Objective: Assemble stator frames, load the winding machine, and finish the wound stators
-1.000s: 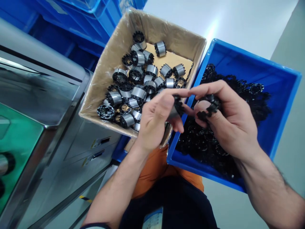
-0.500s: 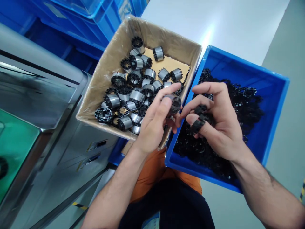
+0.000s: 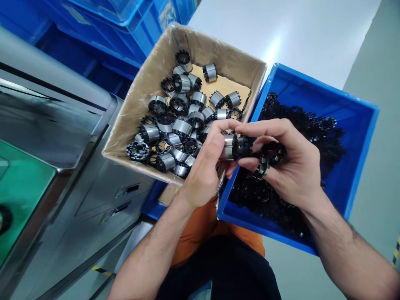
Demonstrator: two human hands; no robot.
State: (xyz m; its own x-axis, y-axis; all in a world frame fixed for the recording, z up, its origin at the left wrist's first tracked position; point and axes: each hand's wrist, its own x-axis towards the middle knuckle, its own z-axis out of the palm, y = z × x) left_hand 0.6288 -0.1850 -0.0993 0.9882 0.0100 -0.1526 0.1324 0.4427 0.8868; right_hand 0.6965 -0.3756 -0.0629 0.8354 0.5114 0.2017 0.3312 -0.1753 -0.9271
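Note:
My left hand (image 3: pixel 204 171) grips a silver metal cylinder (image 3: pixel 228 147) with a black toothed end, held above the gap between a cardboard box and a blue bin. My right hand (image 3: pixel 290 166) pinches the black end of that cylinder with thumb and forefinger, and its other fingers curl round a few loose black plastic toothed rings (image 3: pixel 265 160). The cardboard box (image 3: pixel 150 79), lined with clear plastic, holds several silver cylinders with black ends (image 3: pixel 183 125). The blue bin (image 3: pixel 359 166) holds a heap of black rings (image 3: pixel 312 129).
A grey metal machine housing (image 3: pixel 62 137) with a green panel stands at the left. Stacked blue crates (image 3: pixel 118 21) sit behind the box. White tabletop (image 3: pixel 296 33) lies beyond the bin. My orange and dark clothing (image 3: pixel 215 250) is below the hands.
Both hands have come together. The cylinder in my left hand turned sideways, and my right thumb and forefinger now pinch its black end, where before the right hand held only rings.

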